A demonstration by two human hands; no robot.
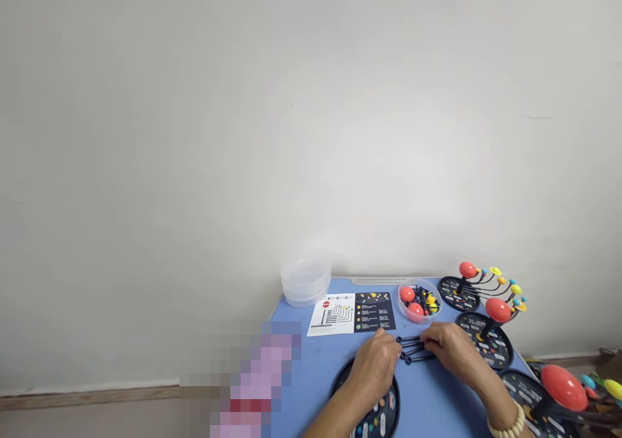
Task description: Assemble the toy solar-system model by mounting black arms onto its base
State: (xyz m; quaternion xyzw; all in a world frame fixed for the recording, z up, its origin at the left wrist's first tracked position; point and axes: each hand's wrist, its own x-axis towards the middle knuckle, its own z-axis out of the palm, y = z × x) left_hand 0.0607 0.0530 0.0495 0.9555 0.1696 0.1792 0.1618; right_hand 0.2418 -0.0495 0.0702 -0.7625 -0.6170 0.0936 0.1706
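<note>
Looking down at a blue table (pixel 311 373), with a clock face to be imagined around a small bunch of black rods (pixel 413 345) between two bare hands. Seemingly already built: a model (pixel 467 270) at 1 o'clock, a second model (pixel 498 310) at 3 and a third model (pixel 564 387) at 4, each with a big red ball on a dark post above a black base, and small coloured balls out to the side. By the look of it not yet built: a fourth base (pixel 389 409) at 7 to 8 o'clock, partly hidden beneath the left forearm, with no post visible; also, at 12, a clear dish (pixel 422 322) of loose red balls (pixel 407 294), small yellow balls and dark parts. At 10 o'clock, a printed sheet (pixel 335 315) and, farther off, stacked clear tubs (pixel 306 290). At the centre, pointing roughly from 9 to 3: the rods, with ringed ends touching or just beside the bunched, bent fingers of the left hand (pixel 376 363) at 9 o'clock, and opposite ends hidden under the curled fingers of the right hand (pixel 449 347) at 3. Cannot tell, for either hand, whether gripping or merely steadying
</note>
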